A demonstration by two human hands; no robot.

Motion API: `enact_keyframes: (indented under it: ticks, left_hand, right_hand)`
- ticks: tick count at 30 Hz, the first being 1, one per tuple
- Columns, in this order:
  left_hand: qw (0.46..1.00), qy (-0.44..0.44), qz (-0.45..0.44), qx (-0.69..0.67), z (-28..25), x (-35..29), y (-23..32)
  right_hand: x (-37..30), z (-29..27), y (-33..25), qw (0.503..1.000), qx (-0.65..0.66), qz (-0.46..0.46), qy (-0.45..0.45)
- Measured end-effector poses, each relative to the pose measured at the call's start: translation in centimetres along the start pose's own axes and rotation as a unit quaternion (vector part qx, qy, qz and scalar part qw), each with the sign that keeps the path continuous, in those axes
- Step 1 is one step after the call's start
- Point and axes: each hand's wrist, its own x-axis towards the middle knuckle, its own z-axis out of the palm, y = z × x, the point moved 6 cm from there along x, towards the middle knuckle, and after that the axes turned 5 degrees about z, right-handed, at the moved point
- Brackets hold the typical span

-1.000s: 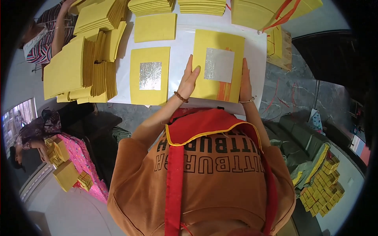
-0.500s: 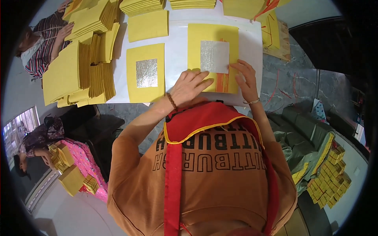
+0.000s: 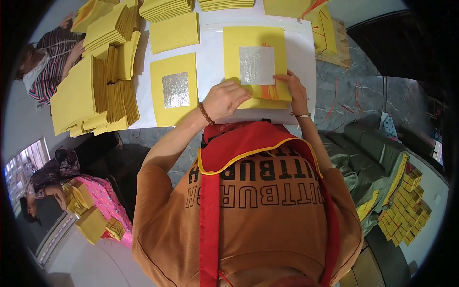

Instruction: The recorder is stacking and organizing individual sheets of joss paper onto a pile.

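A stack of yellow paper sheets (image 3: 232,57) lies before me on the white-topped table, orange print showing on the top one. A silver foil square (image 3: 257,65) sits at its middle. My left hand (image 3: 225,100) is closed at the near left edge of the top sheet, fingers curled and pinching it. At the right edge my right hand (image 3: 295,90) grips the paper, fingertips beside the foil. The near edge of the top sheet is slightly raised, with another yellow edge below it. To the left lies another yellow sheet (image 3: 158,91) with its own foil square (image 3: 176,90).
Folded yellow paper bundles (image 3: 79,93) pile up at the table's left edge; more yellow stacks (image 3: 166,9) stand at the back. A person in a striped top (image 3: 52,62) works beyond the left side. Another person (image 3: 52,174) sits at a pink-covered table (image 3: 107,201).
My left hand has gone from lying spread on the paper to curling at its near edge. My right fingers have closed in on the right edge, and the near edge has lifted.
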Motion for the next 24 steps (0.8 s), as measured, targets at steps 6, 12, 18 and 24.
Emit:
enact_keyframes:
  ticks: [6, 12, 18, 24]
  left_hand:
    - [0.997, 0.007, -0.064, -0.050, 0.0, 0.3, -1.4]
    - [0.987, 0.007, -0.129, -0.100, -0.3, 0.4, -1.7]
    - [0.970, -0.010, -0.193, -0.148, 0.0, 0.3, -2.5]
    - [0.943, -0.030, -0.262, -0.204, 0.5, 0.0, -3.6]
  right_hand:
    - [-0.1, 0.1, 0.6, 0.999, 0.043, 0.012, 0.003]
    - [0.1, 0.0, 0.9, 0.999, 0.028, 0.007, 0.023]
    - [0.1, 0.0, 0.2, 0.999, 0.001, -0.007, 0.033]
    - [0.2, 0.0, 0.9, 0.999, 0.026, 0.009, 0.018]
